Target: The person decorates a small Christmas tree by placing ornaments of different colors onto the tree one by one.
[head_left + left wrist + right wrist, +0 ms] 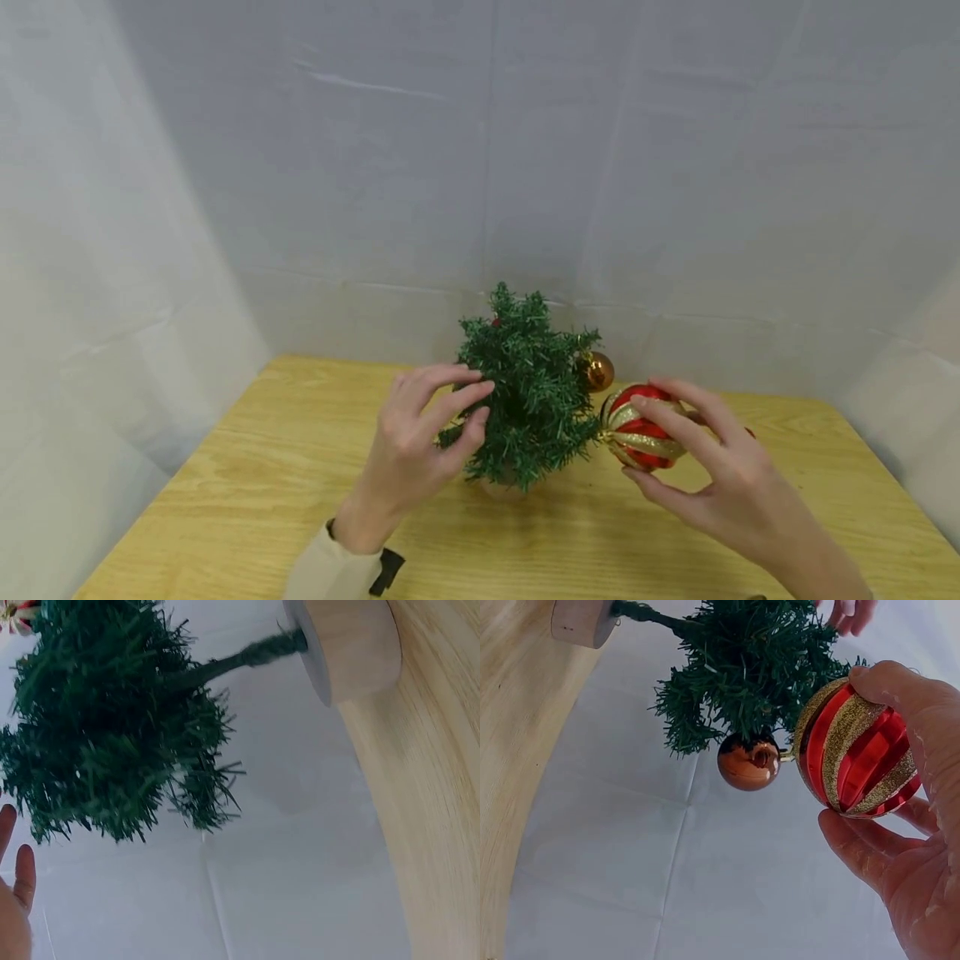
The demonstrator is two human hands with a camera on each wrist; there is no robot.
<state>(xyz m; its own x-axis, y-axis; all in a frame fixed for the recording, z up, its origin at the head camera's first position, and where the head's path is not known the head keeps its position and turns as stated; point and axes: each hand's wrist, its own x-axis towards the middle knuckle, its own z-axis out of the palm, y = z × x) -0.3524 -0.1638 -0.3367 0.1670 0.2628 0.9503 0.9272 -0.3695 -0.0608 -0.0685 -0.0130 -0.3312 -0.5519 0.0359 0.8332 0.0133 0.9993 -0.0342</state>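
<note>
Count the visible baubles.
2 clearly: a striped bauble in the right hand, a copper bauble at right on the tree. Red spots in its foliage and behind that hand may be half-hidden others.

The head camera looks forward and down at the tree (528, 383) and tabletop (255, 467) from farther back. Both wrist cameras look from close up, tipped sideways opposite ways, and share the tree and its wooden foot (360, 649).

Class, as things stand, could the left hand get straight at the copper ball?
Probably not: the tree stands between the left hand and the copper ball, which hangs on the opposite side. It would likely need to go around or over.
</note>
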